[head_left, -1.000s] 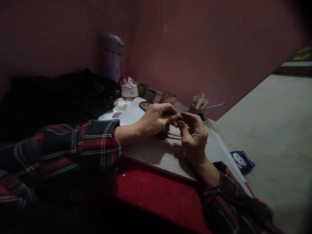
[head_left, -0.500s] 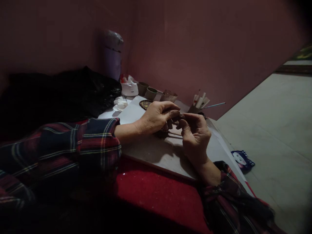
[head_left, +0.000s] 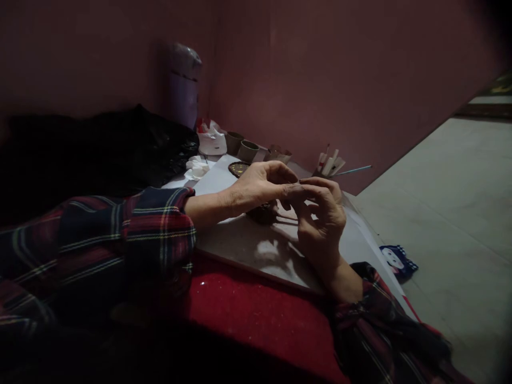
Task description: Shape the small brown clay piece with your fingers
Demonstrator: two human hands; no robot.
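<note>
My left hand [head_left: 266, 184] and my right hand [head_left: 322, 213] meet fingertip to fingertip above a pale board [head_left: 240, 245]. Thumb and fingers of both are pinched together; whatever they hold, if anything, is too small or hidden to make out. Beneath my left hand lies a dark brown lump [head_left: 263, 213], partly covered by the fingers. Thin dark sticks [head_left: 287, 219] lie on the board beside it. Behind my left wrist is a dark round piece with yellow specks [head_left: 239, 169].
Cups [head_left: 248, 151] stand along the wall, beside a white container [head_left: 212, 143] and crumpled tissue [head_left: 197, 168]. A holder with brushes and white sticks [head_left: 331, 162] stands at the back right. A black plastic bag [head_left: 100, 149] fills the left. Red cloth [head_left: 256, 320] covers the front.
My hands have shifted slightly, and the fingers have changed their pinch, with the left thumb now stretched straighter toward the right fingers. More of the dark brown lump shows.
</note>
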